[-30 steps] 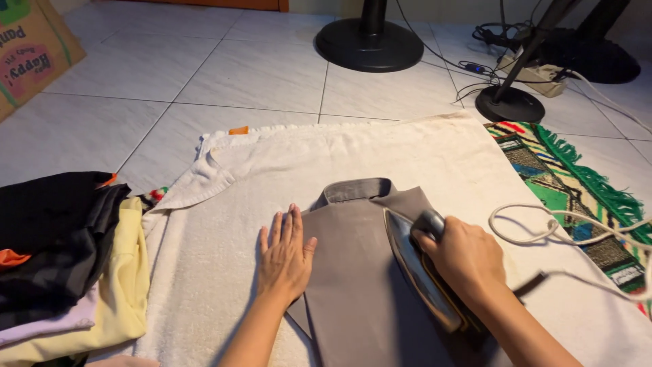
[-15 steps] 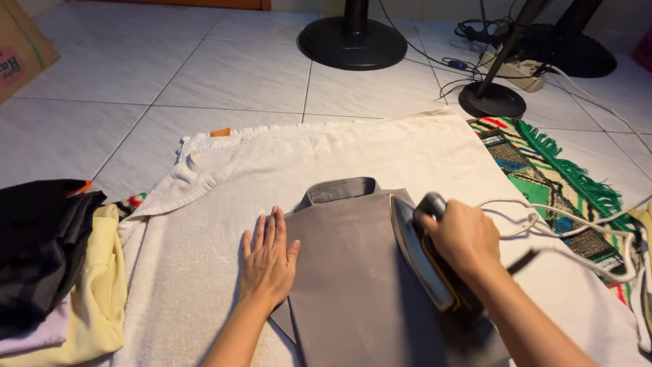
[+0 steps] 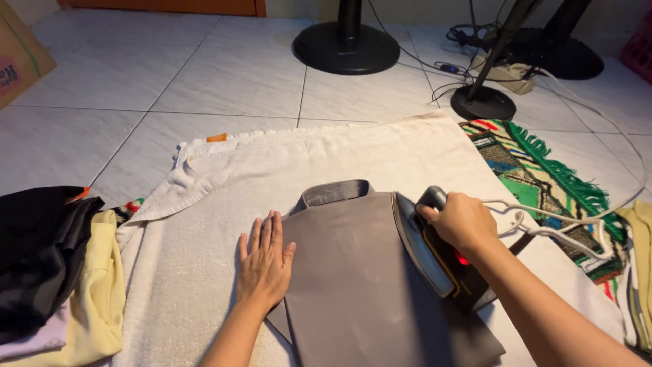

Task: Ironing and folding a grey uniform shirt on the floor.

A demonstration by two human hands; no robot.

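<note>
A folded grey shirt [image 3: 353, 272] lies collar-away on a white towel [image 3: 305, 156] spread over the tiled floor. My left hand [image 3: 265, 261] rests flat, fingers together, on the shirt's left edge and the towel. My right hand [image 3: 458, 221] grips the dark handle of a clothes iron [image 3: 435, 255], whose metal soleplate tilts up along the shirt's right side; a small red light glows on its body. The iron's white cord [image 3: 550, 228] loops off to the right.
A pile of black, yellow and pale clothes [image 3: 54, 272] sits at the left. A green patterned rug [image 3: 543, 170] lies to the right. Black fan bases [image 3: 346, 44], a stand base [image 3: 483, 102] and a power strip with cables [image 3: 506, 71] stand beyond the towel. A cardboard box [image 3: 17, 58] is far left.
My right hand has carried the iron a little to the right, tilted off the shirt; its red light now shows. My left hand stays flat on the shirt's left edge. The view drifted right.
</note>
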